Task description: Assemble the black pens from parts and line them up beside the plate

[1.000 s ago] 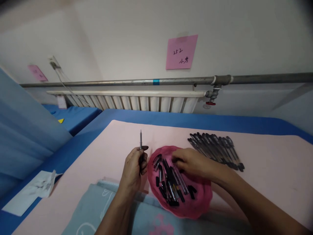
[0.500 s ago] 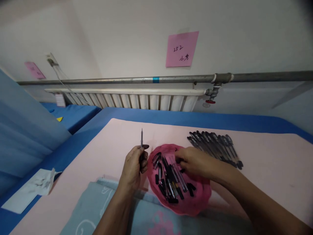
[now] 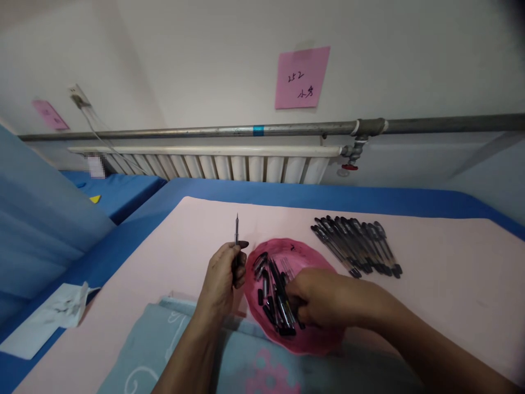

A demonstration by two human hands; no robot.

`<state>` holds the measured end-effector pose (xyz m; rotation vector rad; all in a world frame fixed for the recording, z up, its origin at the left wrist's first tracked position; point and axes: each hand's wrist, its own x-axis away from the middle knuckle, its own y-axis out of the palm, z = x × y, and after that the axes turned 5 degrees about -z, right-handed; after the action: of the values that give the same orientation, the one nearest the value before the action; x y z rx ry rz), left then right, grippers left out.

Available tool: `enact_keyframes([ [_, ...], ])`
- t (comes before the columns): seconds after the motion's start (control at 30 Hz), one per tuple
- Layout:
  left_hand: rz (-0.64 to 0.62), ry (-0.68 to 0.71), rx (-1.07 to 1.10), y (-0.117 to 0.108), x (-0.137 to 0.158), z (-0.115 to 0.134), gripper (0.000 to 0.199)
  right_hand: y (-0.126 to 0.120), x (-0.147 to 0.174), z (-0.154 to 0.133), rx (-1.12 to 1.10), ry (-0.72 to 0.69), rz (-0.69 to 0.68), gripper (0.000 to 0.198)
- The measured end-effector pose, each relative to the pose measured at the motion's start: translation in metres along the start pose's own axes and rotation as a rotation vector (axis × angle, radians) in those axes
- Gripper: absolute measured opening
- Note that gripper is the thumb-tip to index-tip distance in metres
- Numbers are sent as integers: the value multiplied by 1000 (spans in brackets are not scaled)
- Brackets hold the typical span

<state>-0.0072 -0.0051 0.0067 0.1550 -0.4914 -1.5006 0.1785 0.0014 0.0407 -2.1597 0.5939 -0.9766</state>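
White paper (image 3: 45, 317) lies at the left edge of the pink surface (image 3: 443, 273). A blue-grey cloth (image 3: 180, 339) is cut off below. The left hand (image 3: 223, 279) is clamped around a slim pen (image 3: 237, 230), tip up, its lower end hidden. Toward the near edge, the pink bowl (image 3: 314, 256) holds pen parts (image 3: 280, 293), partly covered by the right hand (image 3: 318, 298); its curled fingertips are hidden, so I cannot tell their grip. Dark-capped pens (image 3: 356, 246) lie nearer the far edge.

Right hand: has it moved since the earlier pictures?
Yes: judged against the pink bowl, the right hand has moved from by the far rim toward the near side.
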Motion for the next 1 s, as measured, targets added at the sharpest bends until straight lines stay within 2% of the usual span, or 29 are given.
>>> enact_keyframes([
  [0.1,10,-2,-10,1,0,0,21,9,-3,-9,122,70,-41,20],
  [0.2,9,-8,-17,1,0,0,22,16,-5,-18,149,112,-70,25],
  [0.43,-8,-39,-63,4,-1,-1,22,27,-3,-17,111,88,24,24],
  [0.53,-39,-33,-100,5,1,0,19,17,-4,-8,-52,-3,122,18],
  [0.63,-132,-20,-188,8,4,-2,26,-2,-7,0,-302,-117,428,23],
  [0.7,-196,-35,-241,9,7,-5,30,-12,-11,6,-548,-83,611,28],
  [0.77,-240,-63,-250,10,8,-9,30,-17,-16,11,-814,-89,721,30],
  [0.87,-270,-84,-248,10,9,-12,30,-17,-21,16,-1051,-173,754,29],
  [1.0,-276,-84,-272,9,8,-12,31,-12,-23,19,-1121,-207,619,20],
])
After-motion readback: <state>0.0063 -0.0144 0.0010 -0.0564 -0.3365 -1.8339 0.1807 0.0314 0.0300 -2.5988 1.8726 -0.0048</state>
